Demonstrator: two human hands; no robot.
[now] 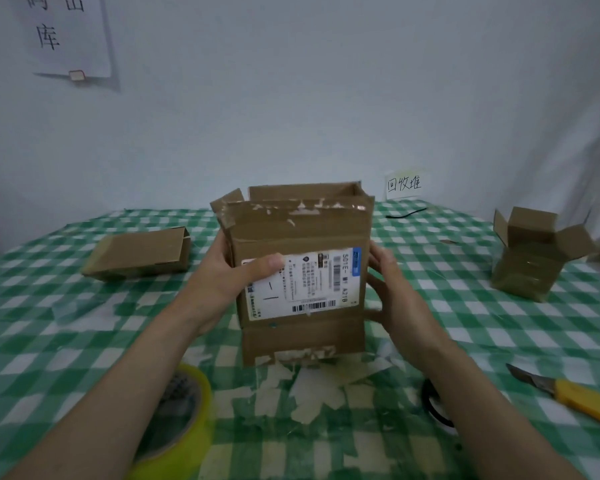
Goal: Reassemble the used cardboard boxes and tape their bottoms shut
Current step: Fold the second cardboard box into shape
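A used cardboard box (302,230) with a white shipping label stands upright at the table's middle, its top flaps open and torn tape on its edges. My left hand (232,275) grips its left side, thumb lying across the label. My right hand (392,289) rests against its right side with the fingers curved round the edge. A yellow roll of tape (184,420) lies at the near left under my forearm. A flattened box (139,254) lies at the left. A small taped box (530,258) with open flaps stands at the right.
The table wears a green-and-white checked cloth (66,341). A yellow utility knife (575,396) with its blade out lies near right. A black tape ring (433,407) sits beside my right forearm. Torn tape scraps (312,386) litter the cloth before the box. A white wall with paper signs stands behind.
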